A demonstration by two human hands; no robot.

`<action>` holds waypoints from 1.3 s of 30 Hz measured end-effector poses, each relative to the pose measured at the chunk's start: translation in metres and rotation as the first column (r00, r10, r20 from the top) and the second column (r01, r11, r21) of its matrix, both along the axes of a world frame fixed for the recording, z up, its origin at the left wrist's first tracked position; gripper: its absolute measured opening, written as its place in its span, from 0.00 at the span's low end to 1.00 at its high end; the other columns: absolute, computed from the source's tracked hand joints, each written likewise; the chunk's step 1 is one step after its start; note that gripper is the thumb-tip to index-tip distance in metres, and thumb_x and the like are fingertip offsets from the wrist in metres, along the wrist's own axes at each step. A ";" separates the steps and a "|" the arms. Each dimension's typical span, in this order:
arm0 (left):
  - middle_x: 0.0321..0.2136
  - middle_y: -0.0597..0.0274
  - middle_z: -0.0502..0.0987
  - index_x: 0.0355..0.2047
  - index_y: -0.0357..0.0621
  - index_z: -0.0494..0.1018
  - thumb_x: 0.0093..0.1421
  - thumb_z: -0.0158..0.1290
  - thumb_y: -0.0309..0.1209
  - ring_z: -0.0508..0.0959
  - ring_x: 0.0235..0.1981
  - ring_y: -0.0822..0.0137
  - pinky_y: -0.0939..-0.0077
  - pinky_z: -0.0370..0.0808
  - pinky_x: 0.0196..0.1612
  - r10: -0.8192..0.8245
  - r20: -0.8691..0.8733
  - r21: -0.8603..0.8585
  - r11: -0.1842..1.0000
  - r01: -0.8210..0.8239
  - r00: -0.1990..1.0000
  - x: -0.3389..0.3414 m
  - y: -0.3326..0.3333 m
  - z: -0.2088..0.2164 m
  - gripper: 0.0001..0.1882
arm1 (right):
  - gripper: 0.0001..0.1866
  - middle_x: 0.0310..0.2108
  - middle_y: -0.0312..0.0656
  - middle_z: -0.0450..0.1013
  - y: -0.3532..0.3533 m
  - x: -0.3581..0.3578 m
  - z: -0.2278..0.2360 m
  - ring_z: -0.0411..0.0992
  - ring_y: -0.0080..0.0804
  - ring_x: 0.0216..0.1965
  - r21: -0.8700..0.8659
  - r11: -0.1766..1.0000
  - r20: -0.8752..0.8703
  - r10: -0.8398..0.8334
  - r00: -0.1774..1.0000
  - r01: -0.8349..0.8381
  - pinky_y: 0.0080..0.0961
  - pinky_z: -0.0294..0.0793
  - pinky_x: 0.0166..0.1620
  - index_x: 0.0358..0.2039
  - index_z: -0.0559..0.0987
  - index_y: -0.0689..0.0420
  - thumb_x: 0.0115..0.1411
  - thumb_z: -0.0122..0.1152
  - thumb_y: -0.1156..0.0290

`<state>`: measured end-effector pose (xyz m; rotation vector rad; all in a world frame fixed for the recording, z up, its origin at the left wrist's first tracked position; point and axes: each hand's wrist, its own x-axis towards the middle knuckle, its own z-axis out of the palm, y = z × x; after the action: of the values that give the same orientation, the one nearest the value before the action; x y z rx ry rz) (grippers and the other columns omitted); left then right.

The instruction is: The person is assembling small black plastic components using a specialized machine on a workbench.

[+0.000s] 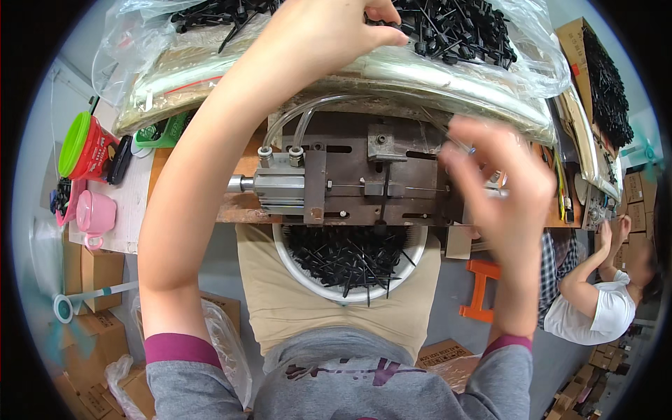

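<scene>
- Workbench point(159, 171): metal machine point(350, 168) mid-bench.
- Black plastic parts point(455, 31): heaped toward one o'clock; more in white tub point(294, 269), six o'clock.
- Left hand point(346, 28): twelve o'clock, at heap, fingers curled; grip unclear.
- Right hand point(511, 178): three o'clock, blurred, fingers half-bent; cannot tell contents.

Found fixture point(376, 187) on bench point(162, 170). Noted heap point(458, 31) on plastic point(547, 66) behind fixture, tub point(281, 257) before it, parts point(343, 257) in tub. Recorded bucket point(85, 145) at far left, cup point(95, 211) before bucket. Observed stool point(478, 290) right of tub, co-worker point(581, 311) beyond stool, box point(575, 52) at right rear, more parts point(609, 87) in box.
</scene>
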<state>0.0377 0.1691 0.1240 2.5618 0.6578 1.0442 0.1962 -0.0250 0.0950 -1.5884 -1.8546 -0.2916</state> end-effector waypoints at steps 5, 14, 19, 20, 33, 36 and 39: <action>0.40 0.56 0.80 0.38 0.40 0.81 0.53 0.64 0.27 0.81 0.39 0.59 0.68 0.78 0.42 -0.200 0.129 0.122 0.975 0.185 0.971 -0.028 -0.060 -0.006 0.11 | 0.12 0.41 0.35 0.79 0.079 0.075 0.035 0.76 0.23 0.37 0.263 0.965 0.657 -0.186 0.730 0.009 0.22 0.75 0.41 0.43 0.81 0.54 0.57 0.66 0.77; 0.55 0.48 0.75 0.40 0.36 0.78 0.48 0.66 0.23 0.80 0.46 0.52 0.65 0.79 0.45 -0.265 0.006 -0.117 0.957 0.264 0.964 -0.061 -0.138 -0.072 0.16 | 0.23 0.41 0.47 0.72 0.149 0.071 0.040 0.75 0.46 0.45 -0.306 0.945 0.628 0.109 0.771 0.115 0.37 0.77 0.46 0.47 0.78 0.57 0.47 0.67 0.76; 0.55 0.48 0.75 0.40 0.36 0.78 0.50 0.65 0.24 0.80 0.46 0.52 0.65 0.79 0.46 -0.207 -0.013 -0.090 0.975 0.205 0.978 -0.055 -0.153 -0.100 0.16 | 0.24 0.46 0.48 0.74 0.148 0.064 0.066 0.75 0.46 0.46 -0.574 0.815 0.387 0.183 0.904 0.081 0.37 0.77 0.49 0.46 0.81 0.56 0.44 0.69 0.76; 0.56 0.48 0.74 0.40 0.36 0.78 0.50 0.65 0.24 0.80 0.46 0.52 0.65 0.79 0.46 -0.162 -0.024 -0.065 0.985 0.160 0.987 -0.056 -0.156 -0.104 0.16 | 0.24 0.46 0.48 0.74 0.152 0.060 0.064 0.76 0.47 0.46 -0.529 0.843 0.468 0.193 0.863 0.098 0.37 0.77 0.48 0.46 0.82 0.56 0.44 0.69 0.76; 0.56 0.48 0.75 0.38 0.35 0.78 0.51 0.63 0.25 0.82 0.33 0.61 0.71 0.79 0.39 -0.031 -0.155 0.037 0.999 0.037 0.987 -0.039 -0.170 -0.123 0.13 | 0.20 0.44 0.48 0.71 0.150 0.058 0.053 0.74 0.48 0.44 -0.381 0.924 0.561 0.250 0.789 -0.022 0.37 0.75 0.49 0.42 0.82 0.62 0.45 0.67 0.74; 0.56 0.48 0.76 0.37 0.36 0.79 0.50 0.63 0.25 0.81 0.29 0.63 0.73 0.78 0.35 -0.024 -0.162 0.030 0.999 0.029 0.986 -0.037 -0.167 -0.121 0.13 | 0.19 0.40 0.50 0.75 0.148 0.050 0.060 0.75 0.48 0.43 -0.424 0.904 0.532 0.200 0.823 0.055 0.37 0.76 0.48 0.41 0.82 0.63 0.45 0.67 0.75; 0.55 0.49 0.76 0.36 0.37 0.79 0.50 0.64 0.25 0.80 0.25 0.64 0.74 0.77 0.32 -0.012 -0.163 0.015 1.000 0.015 0.986 -0.037 -0.167 -0.123 0.12 | 0.17 0.36 0.51 0.78 0.154 0.054 0.056 0.77 0.47 0.41 -0.443 0.896 0.462 0.239 0.854 -0.012 0.39 0.76 0.46 0.39 0.81 0.64 0.46 0.66 0.75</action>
<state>0.0008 0.0017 0.0006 2.6828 0.6733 0.8445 0.2502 0.1289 0.1511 -1.7777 -2.5688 -0.2730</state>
